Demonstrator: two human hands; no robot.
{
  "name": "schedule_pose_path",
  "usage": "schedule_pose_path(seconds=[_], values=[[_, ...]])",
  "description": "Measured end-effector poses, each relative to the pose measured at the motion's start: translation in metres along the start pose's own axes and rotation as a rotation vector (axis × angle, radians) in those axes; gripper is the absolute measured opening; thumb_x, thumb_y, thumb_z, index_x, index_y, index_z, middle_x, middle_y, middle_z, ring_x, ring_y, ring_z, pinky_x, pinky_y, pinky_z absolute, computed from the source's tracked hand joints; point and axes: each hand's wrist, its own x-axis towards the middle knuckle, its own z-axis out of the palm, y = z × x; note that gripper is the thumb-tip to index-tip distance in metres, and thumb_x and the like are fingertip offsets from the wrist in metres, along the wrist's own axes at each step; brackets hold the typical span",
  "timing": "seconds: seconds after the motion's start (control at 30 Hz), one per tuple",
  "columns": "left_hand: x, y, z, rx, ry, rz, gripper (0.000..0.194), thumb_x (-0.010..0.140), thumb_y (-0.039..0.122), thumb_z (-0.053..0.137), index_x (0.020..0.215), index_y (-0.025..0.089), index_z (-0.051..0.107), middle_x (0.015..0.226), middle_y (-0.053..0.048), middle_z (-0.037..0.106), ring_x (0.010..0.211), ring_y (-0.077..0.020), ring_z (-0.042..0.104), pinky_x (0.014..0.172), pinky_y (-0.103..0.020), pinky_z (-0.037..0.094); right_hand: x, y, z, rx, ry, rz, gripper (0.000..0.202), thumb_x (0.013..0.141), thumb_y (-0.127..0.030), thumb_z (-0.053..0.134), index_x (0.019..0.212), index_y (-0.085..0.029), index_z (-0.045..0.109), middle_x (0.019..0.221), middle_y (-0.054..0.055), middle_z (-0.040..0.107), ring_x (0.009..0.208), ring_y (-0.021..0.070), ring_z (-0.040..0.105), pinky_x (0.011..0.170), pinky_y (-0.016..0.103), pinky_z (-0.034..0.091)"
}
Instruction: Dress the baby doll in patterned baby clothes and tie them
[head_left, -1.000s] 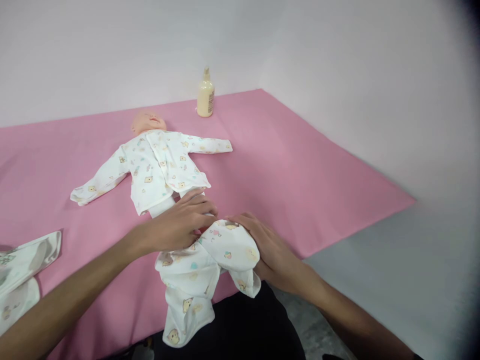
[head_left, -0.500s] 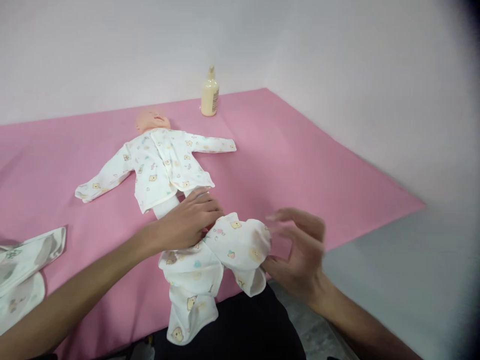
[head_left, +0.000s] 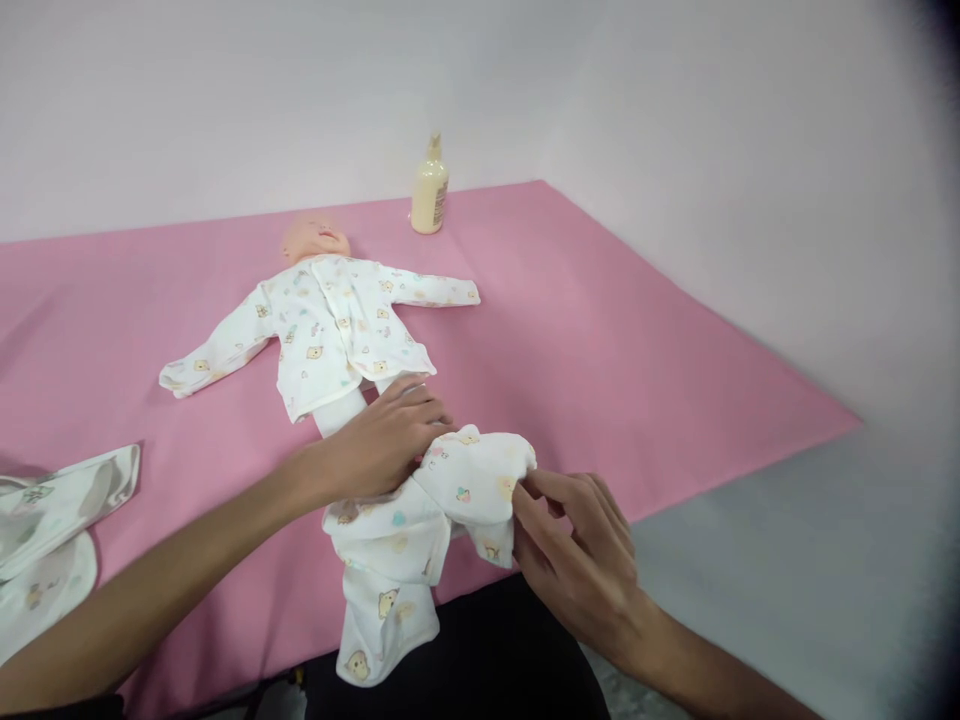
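Note:
A baby doll (head_left: 316, 240) lies on its back, dressed in a white printed jacket (head_left: 337, 320) with sleeves spread wide. White baby trousers (head_left: 390, 540) in a matching print are bunched over its lower legs, one trouser leg hanging past the table edge. My left hand (head_left: 386, 440) reaches across the doll's legs, its fingers curled over the leg nearer the right; the fingertips are partly hidden. At the right-hand trouser leg, my right hand (head_left: 574, 545) pinches the cuff between thumb and fingers. The doll's feet are covered by the fabric.
A pale yellow pump bottle (head_left: 430, 200) stands at the back of the pink-covered table (head_left: 600, 350), near the wall. Folded printed baby clothes (head_left: 71, 510) lie at the left. The table's right edge slants down towards my right arm.
My right hand has come from beside the trousers, fingers apart, to grip the right-hand cuff. My left hand stays on the doll's leg. The view has shifted slightly.

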Motion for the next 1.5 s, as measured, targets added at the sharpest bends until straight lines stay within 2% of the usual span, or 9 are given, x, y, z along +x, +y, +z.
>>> schedule_pose_path(seconds=[0.13, 0.2, 0.27, 0.4, 0.6, 0.77, 1.0, 1.2, 1.5], values=[[0.000, 0.002, 0.002, 0.030, -0.014, 0.017, 0.022, 0.088, 0.011, 0.049, 0.102, 0.017, 0.065, 0.105, -0.008, 0.066, 0.108, -0.0233, 0.055, 0.117, -0.050, 0.024, -0.001, -0.002, -0.002, -0.050, -0.152, 0.078, 0.031, 0.084, -0.010, 0.062, 0.112, -0.024, 0.061, 0.089, 0.006, 0.059, 0.072, 0.0173, 0.051, 0.065, 0.033, 0.043], [0.000, 0.002, 0.003, 0.032, -0.009, 0.013, 0.023, 0.090, 0.011, 0.048, 0.102, 0.018, 0.066, 0.104, -0.007, 0.066, 0.108, -0.0229, 0.055, 0.117, -0.051, 0.023, 0.000, -0.004, -0.002, -0.079, -0.182, 0.099, 0.028, 0.084, -0.018, 0.066, 0.111, -0.024, 0.061, 0.092, 0.007, 0.060, 0.074, 0.0192, 0.052, 0.068, 0.035, 0.044], [0.000, 0.002, 0.003, 0.023, 0.002, 0.006, 0.023, 0.091, 0.011, 0.048, 0.104, 0.019, 0.066, 0.104, -0.006, 0.067, 0.107, -0.0224, 0.055, 0.117, -0.051, 0.023, 0.001, -0.006, 0.000, -0.105, -0.174, 0.109, 0.029, 0.084, -0.022, 0.068, 0.112, -0.023, 0.059, 0.096, 0.009, 0.059, 0.078, 0.0208, 0.052, 0.071, 0.037, 0.045], [0.001, 0.003, 0.001, 0.009, 0.004, -0.001, 0.025, 0.091, 0.010, 0.047, 0.105, 0.018, 0.066, 0.102, -0.007, 0.067, 0.105, -0.0220, 0.056, 0.117, -0.050, 0.024, -0.002, -0.005, 0.005, -0.136, -0.143, 0.141, 0.029, 0.085, -0.018, 0.067, 0.112, -0.022, 0.056, 0.099, 0.010, 0.057, 0.082, 0.0220, 0.054, 0.073, 0.038, 0.046], [0.001, 0.001, 0.003, 0.021, 0.006, 0.007, 0.030, 0.091, 0.004, 0.041, 0.102, 0.018, 0.066, 0.102, -0.007, 0.067, 0.106, -0.0211, 0.056, 0.115, -0.050, 0.026, -0.009, 0.006, 0.009, -0.143, -0.174, 0.143, 0.031, 0.088, -0.024, 0.066, 0.115, -0.019, 0.053, 0.101, 0.012, 0.059, 0.086, 0.0254, 0.056, 0.074, 0.041, 0.046], [0.001, 0.000, 0.004, 0.018, -0.001, 0.006, 0.030, 0.089, 0.002, 0.043, 0.098, 0.018, 0.066, 0.101, -0.006, 0.068, 0.104, -0.0205, 0.057, 0.115, -0.050, 0.026, -0.013, 0.006, 0.017, -0.102, -0.214, 0.136, 0.030, 0.088, -0.025, 0.064, 0.115, -0.019, 0.052, 0.103, 0.013, 0.062, 0.089, 0.0274, 0.058, 0.075, 0.041, 0.047], [0.002, 0.002, 0.007, 0.060, -0.012, 0.007, 0.029, 0.090, 0.003, 0.044, 0.100, 0.018, 0.066, 0.099, -0.006, 0.067, 0.105, -0.0217, 0.056, 0.115, -0.050, 0.026, -0.016, 0.003, 0.025, 0.002, -0.168, 0.172, 0.028, 0.087, -0.026, 0.065, 0.112, -0.020, 0.054, 0.099, 0.011, 0.061, 0.086, 0.0264, 0.057, 0.073, 0.041, 0.049], [0.002, 0.004, 0.007, 0.047, -0.026, 0.009, 0.018, 0.089, 0.011, 0.051, 0.096, 0.019, 0.067, 0.099, -0.007, 0.066, 0.103, -0.0228, 0.056, 0.116, -0.049, 0.025, -0.005, -0.004, 0.030, 0.051, -0.057, 0.193, 0.032, 0.084, -0.018, 0.064, 0.115, -0.023, 0.057, 0.098, 0.009, 0.057, 0.082, 0.0227, 0.055, 0.071, 0.039, 0.048], [0.002, 0.005, 0.004, -0.119, 0.036, -0.032, 0.019, 0.093, 0.016, 0.046, 0.106, 0.019, 0.060, 0.095, -0.005, 0.068, 0.100, -0.0212, 0.057, 0.111, -0.045, 0.030, -0.013, 0.000, 0.033, 0.001, -0.084, 0.242, 0.030, 0.081, -0.020, 0.064, 0.110, -0.020, 0.057, 0.106, 0.012, 0.058, 0.091, 0.0286, 0.055, 0.076, 0.046, 0.050]])
